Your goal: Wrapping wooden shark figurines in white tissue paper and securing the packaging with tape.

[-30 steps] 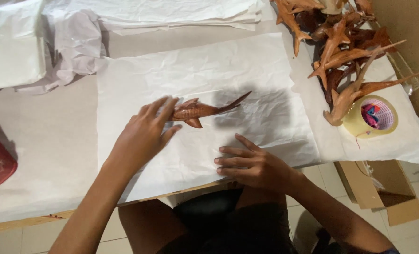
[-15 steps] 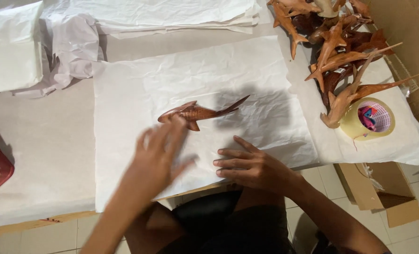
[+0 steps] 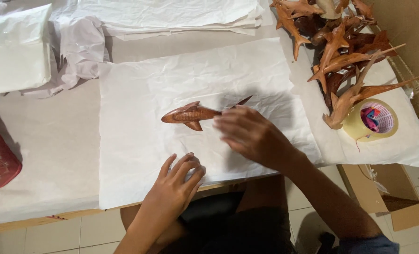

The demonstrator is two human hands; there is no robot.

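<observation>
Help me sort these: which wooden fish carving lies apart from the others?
The wooden fish lying alone on the crumpled white paper sheet, by the right hand. The others sit heaped in the pile of carvings at the table's far right.

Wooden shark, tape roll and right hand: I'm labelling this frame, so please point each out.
wooden shark (image 3: pixel 188 114), head view, on its body.
tape roll (image 3: pixel 355 126), head view, on its outer rim.
right hand (image 3: pixel 251 136), head view, on its back.

Right hand (image 3: pixel 254 136) blurred — hides carved fish (image 3: pixel 190 114) tail.
</observation>
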